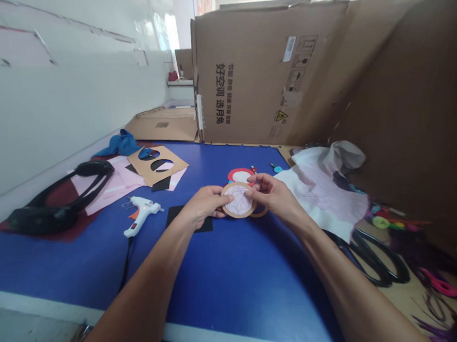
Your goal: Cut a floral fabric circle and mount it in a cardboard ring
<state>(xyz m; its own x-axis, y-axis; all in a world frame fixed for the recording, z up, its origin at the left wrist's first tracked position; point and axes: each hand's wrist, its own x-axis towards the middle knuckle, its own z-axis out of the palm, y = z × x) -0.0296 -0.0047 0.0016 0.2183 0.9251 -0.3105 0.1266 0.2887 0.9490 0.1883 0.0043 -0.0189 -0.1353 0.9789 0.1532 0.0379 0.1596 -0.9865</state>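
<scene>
Both my hands meet over the middle of the blue table. My left hand [205, 205] pinches the left edge of a cardboard ring [226, 204] that frames a white paper disc with pink lines [237, 200]. My right hand [269, 191] grips the ring's upper right side. Just behind the ring lies a red ring with a white centre [240, 176]. A second cardboard ring [260, 211] pokes out below my right hand, partly hidden. A black paper square [190, 217] lies under my left wrist.
A white hot glue gun [140, 216] with a black cord lies left of my hands. Farther left are a cardboard stencil with round holes [170, 165], pink paper sheets [111, 184], black straps [51, 217] and blue cloth [119, 143]. White fabric [320, 189] and large black scissors [370, 257] lie right.
</scene>
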